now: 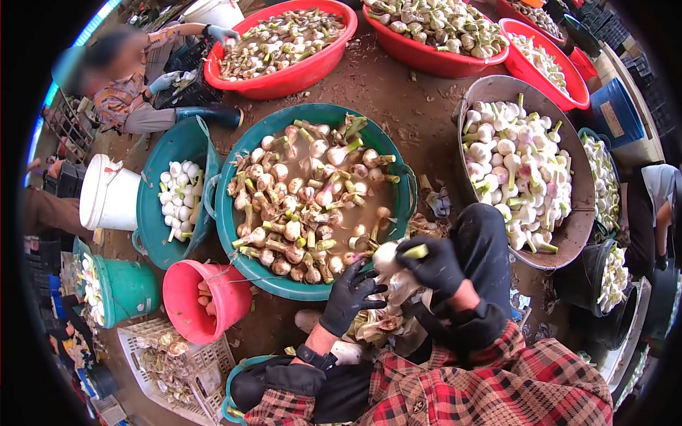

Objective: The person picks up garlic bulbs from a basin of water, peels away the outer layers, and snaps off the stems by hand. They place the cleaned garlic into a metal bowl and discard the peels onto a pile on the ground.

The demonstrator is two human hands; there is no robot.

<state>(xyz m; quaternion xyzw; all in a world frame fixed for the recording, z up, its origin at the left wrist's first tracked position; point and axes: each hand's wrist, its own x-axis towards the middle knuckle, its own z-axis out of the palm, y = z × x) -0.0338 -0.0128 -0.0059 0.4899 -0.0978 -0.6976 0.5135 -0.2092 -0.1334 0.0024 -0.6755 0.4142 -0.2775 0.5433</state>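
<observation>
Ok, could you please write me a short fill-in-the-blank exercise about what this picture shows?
1. The left hand and the right hand wear ____ gloves.
2. The right hand holds a white garlic bulb with a short ____ stalk.
3. The large round teal plastic basin holds many bulbs in muddy ____.

Missing words: black; green; water.

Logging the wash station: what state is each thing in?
Bulb, partly peeled, held in right hand.
Left hand, fingers spread against bulb.
Green basin, full of muddy water and unpeeled garlic.
Grey basin, heaped with clean white garlic.
Pink bucket, tilted, nearly empty.
</observation>
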